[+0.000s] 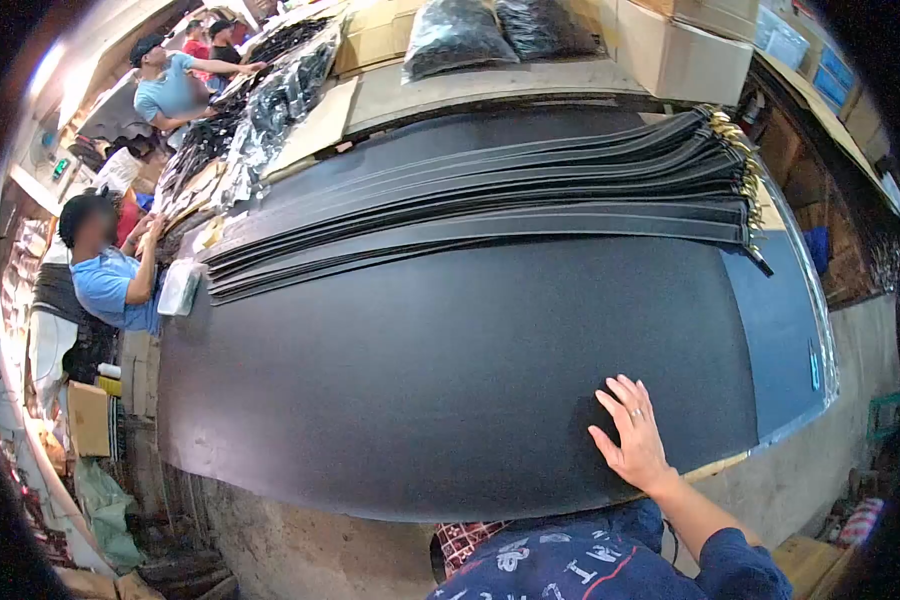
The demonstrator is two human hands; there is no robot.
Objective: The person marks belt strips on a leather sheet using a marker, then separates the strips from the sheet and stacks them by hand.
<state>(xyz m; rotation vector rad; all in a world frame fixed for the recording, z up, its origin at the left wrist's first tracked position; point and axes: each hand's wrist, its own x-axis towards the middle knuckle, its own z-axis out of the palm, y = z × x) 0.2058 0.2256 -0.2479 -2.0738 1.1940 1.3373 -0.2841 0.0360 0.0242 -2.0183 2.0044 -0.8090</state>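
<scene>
My right hand (632, 436) lies on the black sheet (440, 370) near its front right, fingers spread and a ring on one of them. It holds nothing. My left hand does not show. Farther back on the same sheet, a long row of black belts (470, 205) with pale stitching runs from left to right, overlapping one another. Their gold-coloured buckles (750, 185) are bunched at the right end. One dark strap end (760, 262) sticks out below the buckles.
A blue surface (785, 340) borders the sheet on the right. Cardboard boxes (685, 50) and filled plastic bags (457, 38) stand at the back. A person in blue (110, 285) sits by the left edge, near a clear plastic pack (179, 288); other people are behind.
</scene>
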